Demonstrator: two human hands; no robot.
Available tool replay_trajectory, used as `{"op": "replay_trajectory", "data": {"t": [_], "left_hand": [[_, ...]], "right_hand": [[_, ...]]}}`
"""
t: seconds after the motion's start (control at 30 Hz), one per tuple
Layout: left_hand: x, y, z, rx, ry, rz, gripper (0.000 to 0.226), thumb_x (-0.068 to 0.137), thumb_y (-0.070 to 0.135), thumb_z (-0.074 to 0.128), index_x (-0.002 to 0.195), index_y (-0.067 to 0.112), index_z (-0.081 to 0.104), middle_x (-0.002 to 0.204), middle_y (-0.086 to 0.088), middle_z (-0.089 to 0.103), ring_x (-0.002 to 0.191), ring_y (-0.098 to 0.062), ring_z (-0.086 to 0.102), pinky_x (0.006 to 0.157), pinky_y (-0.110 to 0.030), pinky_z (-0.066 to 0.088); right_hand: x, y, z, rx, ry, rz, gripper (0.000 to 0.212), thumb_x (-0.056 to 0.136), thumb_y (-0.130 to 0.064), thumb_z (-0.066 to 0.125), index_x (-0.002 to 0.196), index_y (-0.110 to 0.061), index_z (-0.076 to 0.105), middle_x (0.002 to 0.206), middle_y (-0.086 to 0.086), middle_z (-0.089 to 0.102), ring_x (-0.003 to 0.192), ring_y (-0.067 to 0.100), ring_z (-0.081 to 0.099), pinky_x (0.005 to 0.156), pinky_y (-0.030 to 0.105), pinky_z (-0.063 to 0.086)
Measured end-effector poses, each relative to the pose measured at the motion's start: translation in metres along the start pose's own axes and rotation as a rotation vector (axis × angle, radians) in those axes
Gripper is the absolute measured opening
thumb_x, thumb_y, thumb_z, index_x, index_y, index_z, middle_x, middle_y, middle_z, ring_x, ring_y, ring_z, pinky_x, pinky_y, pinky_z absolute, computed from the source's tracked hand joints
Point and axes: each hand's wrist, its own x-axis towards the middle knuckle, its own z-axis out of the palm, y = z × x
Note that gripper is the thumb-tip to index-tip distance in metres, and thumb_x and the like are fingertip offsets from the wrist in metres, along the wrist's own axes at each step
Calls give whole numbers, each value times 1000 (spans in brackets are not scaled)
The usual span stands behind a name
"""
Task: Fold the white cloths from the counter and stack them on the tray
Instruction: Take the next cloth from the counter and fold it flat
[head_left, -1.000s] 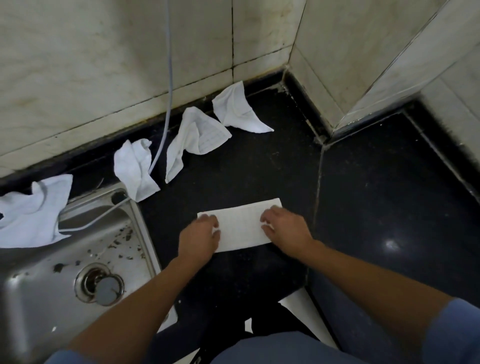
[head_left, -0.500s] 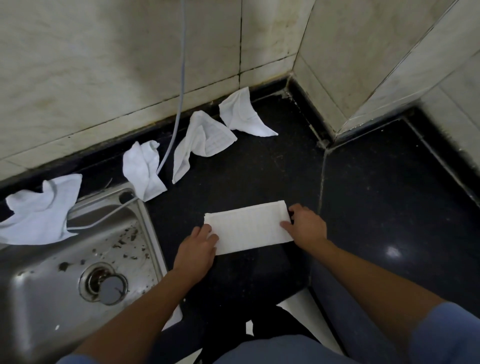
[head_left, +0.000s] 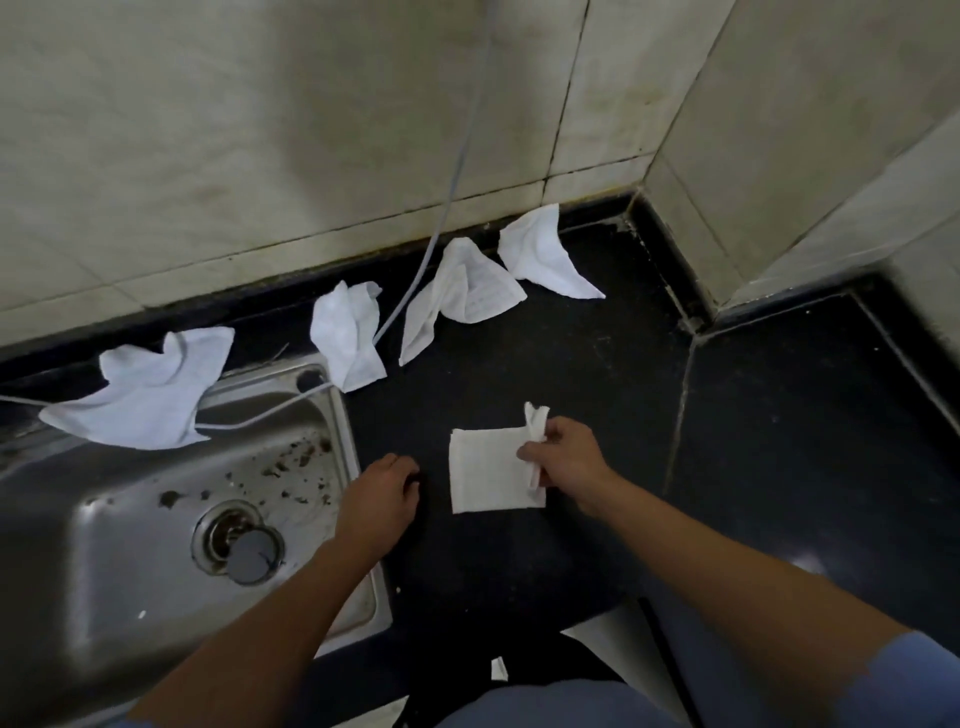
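Note:
A folded white cloth (head_left: 485, 470) lies on the black counter (head_left: 571, 364) in front of me. My right hand (head_left: 563, 457) pinches its right edge, which is lifted and turned over to the left. My left hand (head_left: 379, 499) rests on the counter to the left of the cloth, fingers loosely curled, holding nothing. Several crumpled white cloths lie along the back wall: one (head_left: 540, 254) near the corner, one (head_left: 462, 291) beside it, one (head_left: 348, 338) at the sink's corner and one (head_left: 145, 389) draped over the sink's back rim. No tray is in view.
A steel sink (head_left: 130, 545) with a drain plug (head_left: 249, 558) and dark debris fills the left. A grey hose (head_left: 457, 171) hangs down the tiled wall into the sink. The tiled wall juts out as a corner at the right.
My right hand has lifted the cloth's right end and brought it over to the left, halving the strip. My left hand has let go and slid left off the cloth.

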Motion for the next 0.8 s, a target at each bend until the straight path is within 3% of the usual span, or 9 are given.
{"op": "replay_trajectory", "data": {"t": [0.13, 0.3, 0.4, 0.47, 0.57, 0.63, 0.7, 0.77, 0.8], "left_hand": [[-11, -13, -9, -33, 30, -70, 16, 87, 16, 60, 102, 13, 65, 95, -4, 65, 80, -21, 62, 66, -31, 48], [-22, -21, -10, -32, 27, -84, 15, 87, 14, 58, 100, 12, 65, 94, -6, 65, 78, -24, 62, 64, -32, 47], [-19, -17, -7, -20, 34, -41, 14, 87, 15, 59, 99, 13, 65, 94, -5, 62, 81, -24, 61, 64, -33, 48], [-13, -8, -3, 6, 38, 38, 13, 85, 15, 61, 97, 13, 66, 95, -5, 60, 84, -22, 60, 63, -36, 51], [-3, 11, 8, 98, 3, 240, 19, 76, 17, 71, 95, 12, 68, 101, -6, 60, 86, -23, 60, 60, -35, 54], [3, 22, 18, 188, -61, 342, 36, 75, 21, 72, 109, 12, 65, 121, -12, 58, 102, -29, 59, 72, -39, 55], [9, 27, 25, 279, -157, 353, 51, 87, 27, 61, 134, 13, 49, 148, -13, 37, 130, -32, 40, 98, -46, 43], [14, 22, 28, 355, -224, 303, 55, 95, 32, 49, 145, 14, 33, 158, -7, 18, 142, -28, 22, 110, -45, 28], [15, 19, 30, 366, -211, 310, 56, 95, 33, 49, 145, 15, 34, 158, -5, 19, 142, -28, 22, 110, -45, 29]], "right_hand": [[12, 2, 51, -294, -3, -60, 22, 76, -15, 75, 88, -19, 56, 96, 7, 67, 87, 23, 67, 79, 44, 58], [17, 14, 82, -541, -41, -96, 35, 78, -24, 74, 108, -15, 59, 110, 3, 63, 103, 22, 60, 83, 29, 47], [16, 15, 78, -542, -73, -105, 42, 79, -30, 74, 115, -16, 58, 107, 0, 63, 99, 20, 62, 86, 31, 50], [12, 18, 62, -639, -61, -226, 37, 86, -28, 67, 119, -16, 58, 102, 3, 67, 96, 19, 63, 86, 32, 51], [3, 34, 32, -1003, 16, -599, 36, 93, -23, 54, 128, -16, 55, 124, 4, 57, 115, 22, 53, 90, 34, 47], [1, 50, 18, -1209, 6, -718, 47, 89, -26, 60, 134, -15, 52, 140, 8, 49, 128, 26, 47, 92, 40, 48], [3, 63, 10, -1371, -17, -699, 56, 83, -36, 64, 133, -14, 54, 145, 11, 47, 131, 26, 48, 87, 43, 52], [5, 71, 4, -1431, -26, -643, 57, 87, -44, 48, 135, -12, 53, 148, 11, 43, 134, 24, 45, 86, 43, 53], [6, 73, 4, -1448, -26, -627, 59, 90, -45, 40, 138, -12, 49, 151, 10, 38, 138, 23, 40, 90, 45, 51]]}}
